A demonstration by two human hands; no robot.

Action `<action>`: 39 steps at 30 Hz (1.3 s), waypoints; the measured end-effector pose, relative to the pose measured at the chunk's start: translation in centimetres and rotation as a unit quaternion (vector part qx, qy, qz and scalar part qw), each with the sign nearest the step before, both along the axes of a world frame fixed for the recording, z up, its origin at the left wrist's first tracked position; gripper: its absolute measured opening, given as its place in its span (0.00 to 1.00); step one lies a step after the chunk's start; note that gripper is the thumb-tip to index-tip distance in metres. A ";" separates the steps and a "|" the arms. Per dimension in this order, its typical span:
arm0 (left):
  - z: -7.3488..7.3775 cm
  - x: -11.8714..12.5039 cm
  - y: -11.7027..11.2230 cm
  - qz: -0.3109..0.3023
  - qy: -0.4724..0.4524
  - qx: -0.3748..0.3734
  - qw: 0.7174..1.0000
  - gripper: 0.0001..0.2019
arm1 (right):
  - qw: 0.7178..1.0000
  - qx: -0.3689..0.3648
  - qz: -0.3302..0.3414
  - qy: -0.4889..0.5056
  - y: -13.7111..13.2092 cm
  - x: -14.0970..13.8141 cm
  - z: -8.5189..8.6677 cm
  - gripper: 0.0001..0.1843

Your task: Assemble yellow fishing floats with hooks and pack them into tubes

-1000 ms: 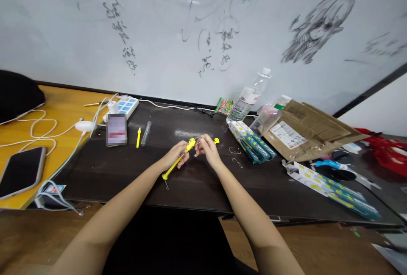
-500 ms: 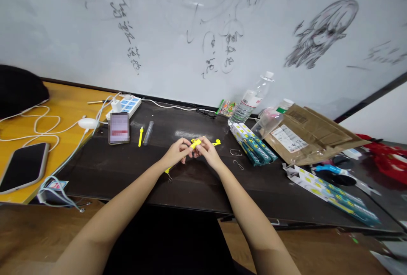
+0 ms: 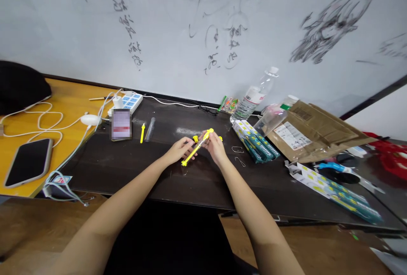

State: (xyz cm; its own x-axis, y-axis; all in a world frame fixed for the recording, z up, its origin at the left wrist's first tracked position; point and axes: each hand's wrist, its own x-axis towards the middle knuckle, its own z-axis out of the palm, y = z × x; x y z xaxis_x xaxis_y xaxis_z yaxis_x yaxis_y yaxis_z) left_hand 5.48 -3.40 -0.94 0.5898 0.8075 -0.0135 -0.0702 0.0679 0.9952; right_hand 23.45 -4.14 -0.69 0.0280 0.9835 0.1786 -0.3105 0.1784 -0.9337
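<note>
Left grip (image 3: 178,151) and right grip (image 3: 216,145) both clamp the tilted yellow tool (image 3: 193,153) above the tabletop (image 3: 127,167); wire clips (image 3: 237,150) lie right of them.

A dark table (image 3: 133,169) runs left to right below a scribbled wall, and an orange table (image 3: 65,97) butts against its left end. On the orange table lie a dark phone (image 3: 28,162) near and looped white cables (image 3: 41,118) farther back. On the dark table, far left, lie a white power strip (image 3: 127,101), a blurred card (image 3: 121,124), a short yellow stick (image 3: 142,132) and a clear tube (image 3: 150,129) just beside it. Right of the middle are two wire clips (image 3: 237,149), green and white boxes (image 3: 254,139), a tilted water bottle (image 3: 254,95) and a snack packet (image 3: 229,104). Farther right lie a cardboard parcel (image 3: 311,133) and, nearer, a long printed packet (image 3: 330,186).
</note>
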 end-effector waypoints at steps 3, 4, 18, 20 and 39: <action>-0.1 0.0 -0.2 -0.070 0.016 -0.014 0.997 0.26 | 0.998 0.005 -0.010 0.062 0.2 0.9 0.7 0.16; -0.1 0.0 -0.2 -0.093 0.023 -0.022 0.995 0.26 | 0.997 0.004 -0.009 0.076 0.2 1.1 0.8 0.15; -0.5 -0.2 -0.2 -0.166 0.024 0.006 0.986 0.33 | 0.983 -0.035 -0.021 0.179 0.6 2.1 1.4 0.11; -0.5 -0.2 -0.3 -0.176 0.015 0.007 0.984 0.34 | 0.979 -0.040 -0.026 0.196 0.6 2.2 1.6 0.10; -0.9 1.4 -1.3 -0.093 0.135 0.094 0.982 0.24 | 0.967 -0.005 0.011 0.254 -0.2 1.5 2.7 0.11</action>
